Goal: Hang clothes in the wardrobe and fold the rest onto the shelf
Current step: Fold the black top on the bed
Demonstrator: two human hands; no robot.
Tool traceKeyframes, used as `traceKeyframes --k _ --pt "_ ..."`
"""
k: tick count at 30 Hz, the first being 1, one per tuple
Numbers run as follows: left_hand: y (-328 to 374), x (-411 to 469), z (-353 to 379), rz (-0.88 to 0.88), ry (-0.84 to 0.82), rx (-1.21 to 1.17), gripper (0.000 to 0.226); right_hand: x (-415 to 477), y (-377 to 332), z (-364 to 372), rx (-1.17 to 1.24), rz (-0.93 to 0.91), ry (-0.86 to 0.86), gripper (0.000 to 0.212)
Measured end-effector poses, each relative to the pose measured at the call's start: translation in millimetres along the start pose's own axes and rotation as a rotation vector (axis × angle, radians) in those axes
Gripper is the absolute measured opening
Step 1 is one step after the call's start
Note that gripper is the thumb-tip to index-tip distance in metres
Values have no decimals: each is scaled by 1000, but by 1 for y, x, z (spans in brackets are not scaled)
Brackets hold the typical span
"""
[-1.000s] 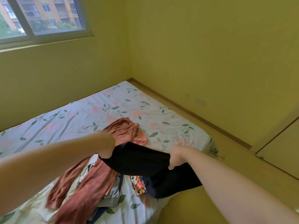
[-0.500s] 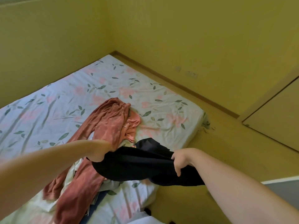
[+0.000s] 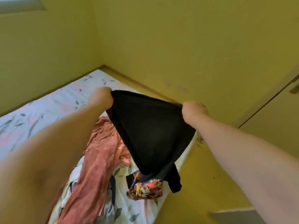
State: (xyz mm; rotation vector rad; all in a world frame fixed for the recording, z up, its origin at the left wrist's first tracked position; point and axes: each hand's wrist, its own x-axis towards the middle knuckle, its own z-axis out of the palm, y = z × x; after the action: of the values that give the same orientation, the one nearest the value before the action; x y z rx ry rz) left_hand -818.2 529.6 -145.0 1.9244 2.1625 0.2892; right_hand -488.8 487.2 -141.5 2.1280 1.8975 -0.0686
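Both my left hand [image 3: 100, 99] and right hand [image 3: 193, 111] pinch the black garment [image 3: 152, 136] at its corners. That spreads it for folding, I judge.

Matt black cloth garment [image 3: 152, 131]; rust-red velvety garment [image 3: 97, 160]; smooth floral-print cotton-like bedsheet [image 3: 48, 107]; matt yellow walls [image 3: 178, 38].

Your left forearm [image 3: 56, 143] was bare along all its visible length, large at the near left, your right forearm [image 3: 234, 151] bare too at the near right, your left hand [image 3: 101, 97] and right hand [image 3: 193, 110] uncovered.
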Motion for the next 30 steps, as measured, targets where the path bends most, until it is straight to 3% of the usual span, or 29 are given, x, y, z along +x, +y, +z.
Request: traceKeyframes --k 3,5,7,9,14,17,21,26,30 --pt "18 37 -74 -61 266 -363 28 9 11 -96 129 70 450 31" --pt "23 41 -103 -32 384 -364 33 10 15 -124 178 61 607 34" --pt "24 45 -125 50 549 -403 40 13 18 -142 325 40 723 24" --pt "17 47 -133 99 624 -434 43 13 16 -146 463 67 789 27" --pt "-20 34 -103 218 659 -371 43 6 1 -102 181 -107 843 30" --pt "-62 25 -55 338 561 -176 42 -2 -14 -54 93 -143 736 33" --pt "-120 -5 34 418 255 79 44 -16 -38 27 4 -163 445 31" --pt "-176 -53 148 265 -188 299 43 -41 -76 137 -60 -167 94 29" --pt "-214 -95 222 237 -387 540 41 -66 -108 210 -78 -152 -176 28"
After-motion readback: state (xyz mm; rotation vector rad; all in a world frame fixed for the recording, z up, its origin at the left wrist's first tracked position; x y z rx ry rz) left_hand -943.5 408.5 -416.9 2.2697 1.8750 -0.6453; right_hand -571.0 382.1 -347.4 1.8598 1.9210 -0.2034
